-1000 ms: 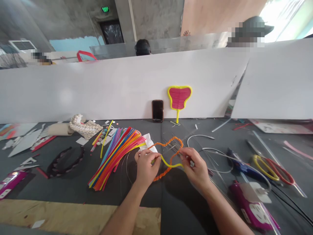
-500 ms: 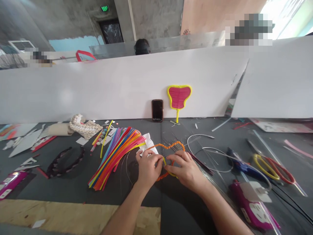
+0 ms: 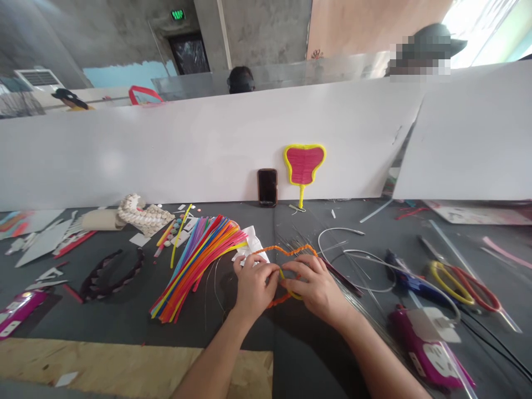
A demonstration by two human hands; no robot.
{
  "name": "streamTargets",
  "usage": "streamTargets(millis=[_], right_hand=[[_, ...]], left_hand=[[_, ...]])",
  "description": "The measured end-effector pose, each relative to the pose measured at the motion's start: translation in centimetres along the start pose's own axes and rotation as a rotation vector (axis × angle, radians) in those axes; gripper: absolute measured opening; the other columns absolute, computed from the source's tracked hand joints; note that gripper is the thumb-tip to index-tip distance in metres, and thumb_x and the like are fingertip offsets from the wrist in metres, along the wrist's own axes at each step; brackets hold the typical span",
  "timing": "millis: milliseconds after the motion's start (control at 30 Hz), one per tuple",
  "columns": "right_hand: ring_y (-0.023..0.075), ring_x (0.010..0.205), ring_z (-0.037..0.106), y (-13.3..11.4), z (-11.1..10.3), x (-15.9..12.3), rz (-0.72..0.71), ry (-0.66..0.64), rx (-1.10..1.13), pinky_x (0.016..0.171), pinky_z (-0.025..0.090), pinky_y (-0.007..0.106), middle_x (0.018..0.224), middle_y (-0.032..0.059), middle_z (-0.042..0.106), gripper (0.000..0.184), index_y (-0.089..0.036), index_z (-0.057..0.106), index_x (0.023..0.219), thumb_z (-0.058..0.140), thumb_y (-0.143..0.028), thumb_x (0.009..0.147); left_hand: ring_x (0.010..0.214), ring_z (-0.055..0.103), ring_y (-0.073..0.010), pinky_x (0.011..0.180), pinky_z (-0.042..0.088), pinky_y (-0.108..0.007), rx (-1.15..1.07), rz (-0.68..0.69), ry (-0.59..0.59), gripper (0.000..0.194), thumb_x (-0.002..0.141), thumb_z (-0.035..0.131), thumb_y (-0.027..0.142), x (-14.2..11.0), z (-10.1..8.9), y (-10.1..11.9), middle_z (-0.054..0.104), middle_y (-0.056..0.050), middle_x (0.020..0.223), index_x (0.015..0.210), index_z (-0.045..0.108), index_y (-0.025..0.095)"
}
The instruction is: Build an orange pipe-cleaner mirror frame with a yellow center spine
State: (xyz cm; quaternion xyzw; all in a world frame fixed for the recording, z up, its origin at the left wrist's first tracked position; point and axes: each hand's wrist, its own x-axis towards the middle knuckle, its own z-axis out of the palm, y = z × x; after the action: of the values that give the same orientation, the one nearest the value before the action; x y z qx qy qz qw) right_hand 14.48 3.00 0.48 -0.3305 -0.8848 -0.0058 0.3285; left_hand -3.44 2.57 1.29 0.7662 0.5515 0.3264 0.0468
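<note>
Compared with a second earlier, the right hand (image 3: pixel 320 287) had moved in toward the left hand (image 3: pixel 255 284), which had itself shifted slightly right. The yellow strip (image 3: pixel 282 274), previously in open view between them, was now largely covered by the fingers. The orange outline (image 3: pixel 286 254) had lowered at its upper right. A dark red strip (image 3: pixel 343 279) had come more fully into view.

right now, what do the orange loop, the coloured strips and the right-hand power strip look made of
Orange loop: perhaps fuzzy chenille over wire; matte, twisted, holding a curvy outline.
Coloured strips: possibly chenille stems, given their soft, dull colour, though plastic can't be excluded.
Power strip: probably hard moulded plastic, smooth purple and white casing.
</note>
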Motion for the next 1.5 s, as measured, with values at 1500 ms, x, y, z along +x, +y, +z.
streamTargets(millis=[1500], right_hand=[[0.0066,0.048,0.032,-0.7,1.0,0.8,0.943,0.244,1.414,0.047,0.025,0.021,0.056,-0.0048,0.045,0.027,-0.017,0.063,0.078,0.069,-0.043,0.074]], left_hand=[[0.067,0.056,-0.014,0.062,0.049,-0.027,-1.02,-0.429,-0.194,0.015,0.071,0.067,0.03,-0.1,-0.3,0.0,0.06,-0.004,0.076,0.066,0.069,0.016]])
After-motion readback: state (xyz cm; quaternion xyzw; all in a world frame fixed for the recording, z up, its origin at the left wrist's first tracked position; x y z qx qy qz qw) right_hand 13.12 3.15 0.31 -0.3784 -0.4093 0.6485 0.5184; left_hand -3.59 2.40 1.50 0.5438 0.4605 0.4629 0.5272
